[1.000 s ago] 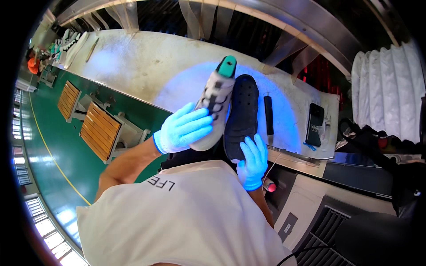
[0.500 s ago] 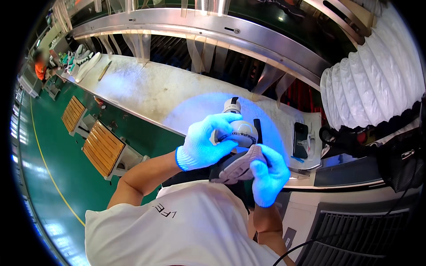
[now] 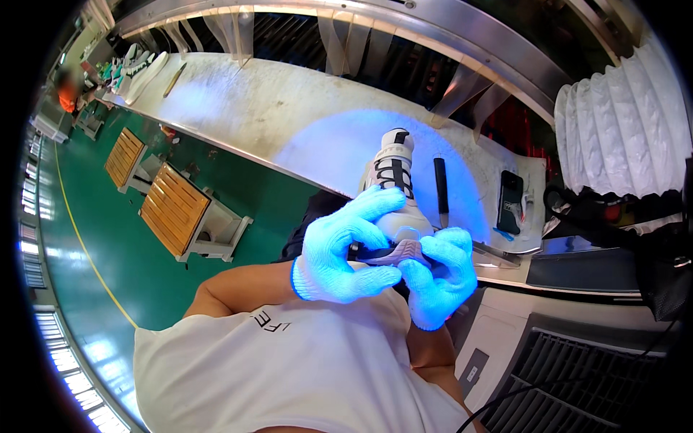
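1. The workbench (image 3: 238,108) is a long pale slab that runs across the upper part of the view, with a patch of bluish light on it under the hands.
2. A metal rail (image 3: 404,36) with hanging strips runs along the far side of the workbench.
3. A white ribbed hose (image 3: 621,137) stands at the right, well apart from the hands.
4. The green floor (image 3: 108,238) lies to the left, and two wooden crates (image 3: 173,209) stand on it beside the workbench.
5. The shoe (image 3: 393,180) is white with black laces. It is held above the near edge of the workbench, in the lit patch, its toe end toward the person and its heel pointing away.
6. The left hand (image 3: 339,252), in a light blue glove, is clenched around the near end of the shoe from the left side, with the fingers lying over the top.
7. The right hand (image 3: 440,278), also in a light blue glove, grasps the same end from the right and from below, touching the sole edge.
8. A black phone (image 3: 510,202) lies flat on the workbench to the right of the shoe.
9. A dark, slim tool (image 3: 440,187) lies on the workbench between the shoe and the phone, just beside the shoe.
10. More shoes (image 3: 137,65) lie at the far left end of the workbench, too small to tell in detail.
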Demonstrator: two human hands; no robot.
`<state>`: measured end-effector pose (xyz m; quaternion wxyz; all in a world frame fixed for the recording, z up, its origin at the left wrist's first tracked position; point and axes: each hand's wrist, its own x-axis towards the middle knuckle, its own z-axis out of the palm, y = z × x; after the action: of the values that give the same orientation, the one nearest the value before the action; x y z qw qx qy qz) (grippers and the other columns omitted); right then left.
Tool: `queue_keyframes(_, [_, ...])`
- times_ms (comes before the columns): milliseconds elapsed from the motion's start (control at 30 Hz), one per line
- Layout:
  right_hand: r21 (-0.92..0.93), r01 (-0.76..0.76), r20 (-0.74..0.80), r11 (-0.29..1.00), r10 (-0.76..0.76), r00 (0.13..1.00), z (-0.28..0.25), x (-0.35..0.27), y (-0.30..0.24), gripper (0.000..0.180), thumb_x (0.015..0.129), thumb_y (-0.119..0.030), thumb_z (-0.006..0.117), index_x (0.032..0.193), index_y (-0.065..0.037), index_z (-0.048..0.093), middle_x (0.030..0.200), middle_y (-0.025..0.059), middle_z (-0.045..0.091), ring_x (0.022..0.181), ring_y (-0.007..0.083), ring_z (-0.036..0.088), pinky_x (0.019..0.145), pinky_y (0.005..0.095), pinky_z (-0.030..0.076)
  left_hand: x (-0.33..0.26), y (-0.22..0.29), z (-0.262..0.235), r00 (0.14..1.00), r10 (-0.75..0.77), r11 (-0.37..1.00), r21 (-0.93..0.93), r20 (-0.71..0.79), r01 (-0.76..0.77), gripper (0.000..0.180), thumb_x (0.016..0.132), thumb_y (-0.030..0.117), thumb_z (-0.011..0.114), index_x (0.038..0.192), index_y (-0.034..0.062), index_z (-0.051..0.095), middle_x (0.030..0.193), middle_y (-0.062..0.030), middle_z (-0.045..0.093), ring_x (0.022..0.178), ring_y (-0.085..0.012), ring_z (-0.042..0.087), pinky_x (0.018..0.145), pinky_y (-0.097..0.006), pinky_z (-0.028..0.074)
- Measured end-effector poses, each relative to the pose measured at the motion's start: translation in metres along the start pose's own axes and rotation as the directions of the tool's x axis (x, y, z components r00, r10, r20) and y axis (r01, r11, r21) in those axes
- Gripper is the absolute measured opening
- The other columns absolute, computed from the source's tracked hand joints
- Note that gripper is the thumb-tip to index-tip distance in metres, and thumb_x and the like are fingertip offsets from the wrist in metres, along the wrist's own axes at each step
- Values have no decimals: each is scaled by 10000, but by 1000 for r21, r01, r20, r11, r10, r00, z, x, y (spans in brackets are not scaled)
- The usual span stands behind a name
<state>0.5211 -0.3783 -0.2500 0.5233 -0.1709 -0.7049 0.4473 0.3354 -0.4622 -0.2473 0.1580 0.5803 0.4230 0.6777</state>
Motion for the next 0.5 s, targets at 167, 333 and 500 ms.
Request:
queue_keyframes(167, [-39, 37, -18, 999, -38, 999, 5, -7, 4, 429, 805, 55, 927, 1181, -58, 756, 1024, 72, 649, 865, 164, 597, 726, 288, 500, -8, 1, 3, 995, -92, 996, -20, -35, 92, 350, 824, 116, 993, 913, 13, 670, 1376, -339, 723, 1361, -481, 697, 1170, -586, 508])
queue_keyframes(333, [-67, 38, -23, 997, -40, 999, 6, -6, 3, 426, 815, 55, 928, 1183, -66, 750, 1003, 68, 659, 853, 179, 592, 717, 299, 482, -2, 4, 2, 991, -128, 990, -55, -28, 126, 346, 832, 115, 990, 874, 26, 659, 1341, -311, 747, 1348, -475, 708, 1177, -591, 508])
queue_keyframes(500, [-114, 9, -29, 993, -12, 999, 10, 2, -8, 323, 846, 86, 871, 1088, -61, 715, 967, 50, 582, 852, 173, 531, 733, 318, 444, 1, 1, 3, 993, -117, 992, -40, -27, 116, 337, 829, 105, 985, 858, 35, 657, 1322, -299, 760, 1327, -474, 723, 1190, -607, 494])
